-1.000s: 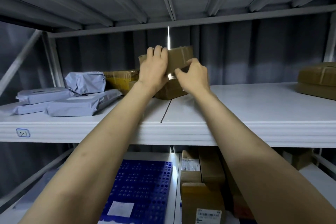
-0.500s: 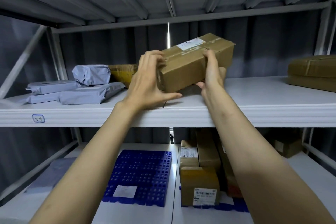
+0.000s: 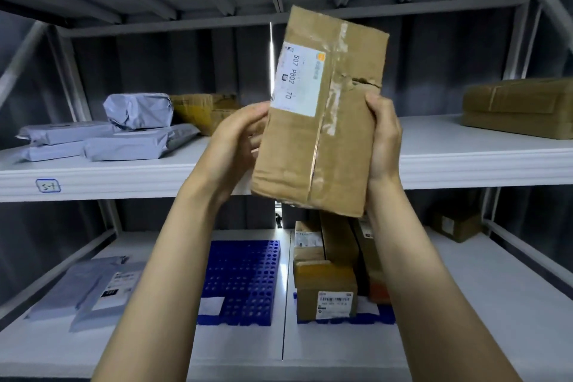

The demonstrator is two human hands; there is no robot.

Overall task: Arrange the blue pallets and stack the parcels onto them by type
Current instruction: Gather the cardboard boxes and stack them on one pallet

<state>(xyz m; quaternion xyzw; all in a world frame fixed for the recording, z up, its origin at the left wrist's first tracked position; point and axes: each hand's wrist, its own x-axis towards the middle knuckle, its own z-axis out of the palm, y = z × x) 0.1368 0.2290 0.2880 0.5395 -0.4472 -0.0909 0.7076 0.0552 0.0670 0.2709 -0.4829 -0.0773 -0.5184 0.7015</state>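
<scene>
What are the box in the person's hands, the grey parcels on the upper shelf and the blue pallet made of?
The held box looks like matte brown cardboard, with glossy clear tape. The grey parcels seem thin plastic bags: wrinkled, faintly shiny. The blue pallet looks like moulded plastic, gridded with holes.

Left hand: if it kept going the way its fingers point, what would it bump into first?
The brown cardboard box with the white label. The left hand points up and rightward, its fingers touching the box's left side, so nothing lies between. The right hand grips the opposite side.
</scene>
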